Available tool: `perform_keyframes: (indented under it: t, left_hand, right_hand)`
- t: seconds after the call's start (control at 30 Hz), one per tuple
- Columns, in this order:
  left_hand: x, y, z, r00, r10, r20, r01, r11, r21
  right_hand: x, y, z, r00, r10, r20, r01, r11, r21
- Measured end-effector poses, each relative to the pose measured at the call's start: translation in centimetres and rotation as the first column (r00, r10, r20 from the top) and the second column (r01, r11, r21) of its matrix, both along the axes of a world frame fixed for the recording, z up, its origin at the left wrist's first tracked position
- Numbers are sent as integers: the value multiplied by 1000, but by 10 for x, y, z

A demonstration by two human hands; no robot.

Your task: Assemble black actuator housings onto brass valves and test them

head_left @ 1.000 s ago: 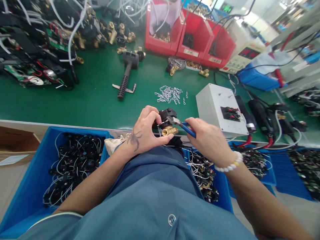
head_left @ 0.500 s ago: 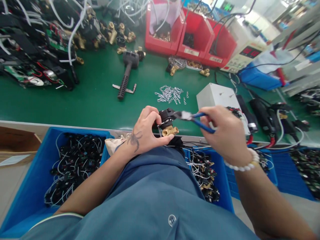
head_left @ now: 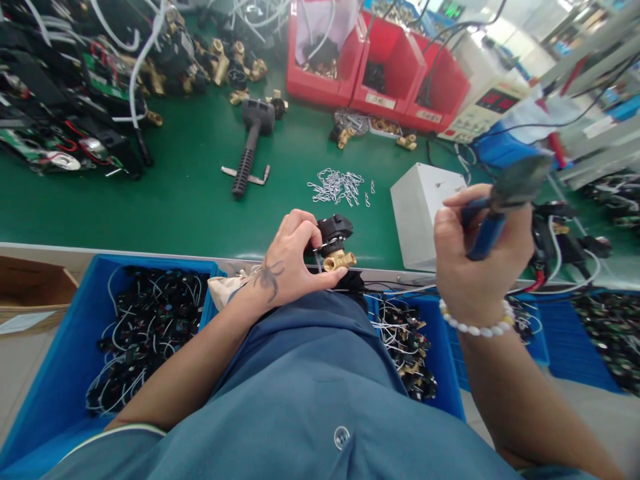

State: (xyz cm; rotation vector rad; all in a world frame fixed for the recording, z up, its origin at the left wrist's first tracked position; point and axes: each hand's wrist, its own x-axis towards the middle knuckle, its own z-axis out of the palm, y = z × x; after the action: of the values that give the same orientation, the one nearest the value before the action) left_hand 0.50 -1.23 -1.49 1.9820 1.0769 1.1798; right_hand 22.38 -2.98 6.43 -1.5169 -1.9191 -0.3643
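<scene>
My left hand (head_left: pixel 300 257) is closed on a brass valve (head_left: pixel 340 260) with a black plastic top (head_left: pixel 335 229), held at the bench's front edge. A thin metal clip shows at the joint between the black part and the brass. In my right hand (head_left: pixel 485 253) are blue-handled pliers (head_left: pixel 520 180), raised over the right of the bench with their blurred jaws pointing up and to the right. The pliers are well apart from the valve. Beyond the valve lies a pile of small silver hairpin clips (head_left: pixel 336 187), with two loose ones beside it.
A black rubber mallet (head_left: pixel 254 137) lies across a metal T-shaped tool (head_left: pixel 260 179). Red bins (head_left: pixel 385 110) stand at the back, near a power supply (head_left: pixel 493 107). A white box (head_left: pixel 417 213) sits right. Blue crates (head_left: pixel 65 373) of wired parts are below. Black assemblies (head_left: pixel 50 87) crowd the left.
My right hand has moved the pliers away from the valve, to the right and upward, and turned their jaws away. My left hand still holds the valve in the same place.
</scene>
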Motion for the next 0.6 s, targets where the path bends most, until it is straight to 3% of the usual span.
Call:
perform_keyframes:
  t: [0.07, 0.13, 0.17, 0.2, 0.3, 0.37, 0.43, 0.53, 0.57, 0.6]
  left_hand:
    - [0, 0, 0, 1000, 0, -8, 0, 1000, 7]
    - [0, 0, 0, 1000, 2, -11, -2, 1000, 11]
    - [1, 0, 0, 1000, 6, -11, -6, 1000, 9]
    - [1, 0, 0, 1000, 8, -8, -8, 1000, 5]
    - [0, 0, 0, 1000, 1, 1, -1, 1000, -4]
    - [0, 1, 1, 1000, -6, -2, 6, 1000, -2]
    - [0, 1, 2, 1000, -5, -9, 5, 1000, 0]
    - [0, 0, 2, 1000, -3, -9, 3, 1000, 4]
    - [0, 0, 2, 1000, -5, -7, 5, 1000, 2]
    - [0, 0, 2, 1000, -7, -3, 7, 1000, 0]
  right_hand:
    - [0, 0, -6, 988, 80, 134, -59, 986, -154]
    - [1, 2, -9, 922, 237, 306, -91, 901, -425]
    - [1, 3, -8, 895, 280, 348, -82, 869, -489]
    - [2, 4, -6, 894, 277, 353, -81, 874, -480]
    - [3, 3, -1, 981, 118, 151, -91, 980, -174]
    - [3, 1, -2, 999, 20, 42, -19, 999, -39]
    - [1, 1, -7, 989, 29, 143, -7, 988, -153]
    - [0, 2, -12, 926, 245, 287, -76, 866, -495]
    - [0, 3, -10, 924, 271, 271, -100, 852, -513]
    - [0, 3, -8, 941, 253, 226, -123, 876, -466]
